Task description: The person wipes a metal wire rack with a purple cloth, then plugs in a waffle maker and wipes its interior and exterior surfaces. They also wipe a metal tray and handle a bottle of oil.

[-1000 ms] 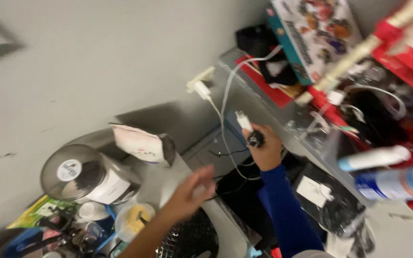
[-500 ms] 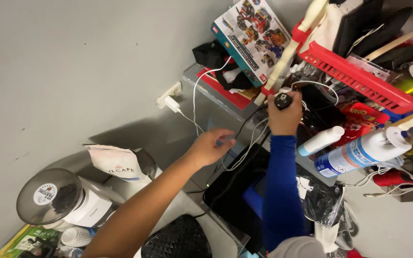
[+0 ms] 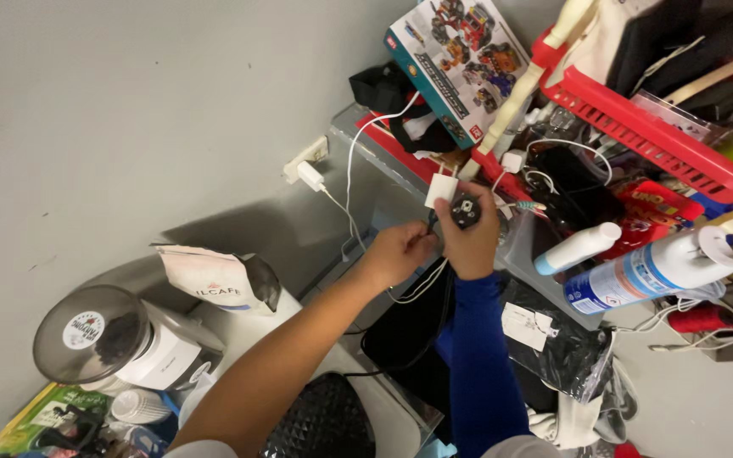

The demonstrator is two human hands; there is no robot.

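Right hand (image 3: 471, 242), in a blue sleeve (image 3: 481, 365), closed tight around a round black plug (image 3: 466, 210), prong face turned up toward the camera, maybe so the prongs can be seen. Left hand (image 3: 396, 253), bare arm, just beside that grip on its left, fingers pinched together at the black cord (image 3: 428, 227) where it leaves the plug; cannot tell how firmly it is pinched. Both hands nearly touching, held up over the dark gap by the bin, so the plug sits right between them.

Just above the grip, a small white charger block (image 3: 441, 188), touching or almost touching the plug. White cable (image 3: 351, 182) running from there up and left, away from the grip, to a white wall plug (image 3: 309, 175) in the wall socket (image 3: 304, 158).

Just right of the grip, a white bottle with a blue cap (image 3: 579, 247) lying on its side, and next to it a bigger spray can (image 3: 651, 271), also lying down.

Below the grip, a dark plastic bag with a white tag (image 3: 549, 339).

Farther up, a colourful toy box (image 3: 456, 55) leaning on the wall, and a red basket (image 3: 646, 127) stuffed full.

Far down to the left of the grip, a paper coffee bag (image 3: 214, 280) and a white grinder with a round clear lid (image 3: 99, 335).
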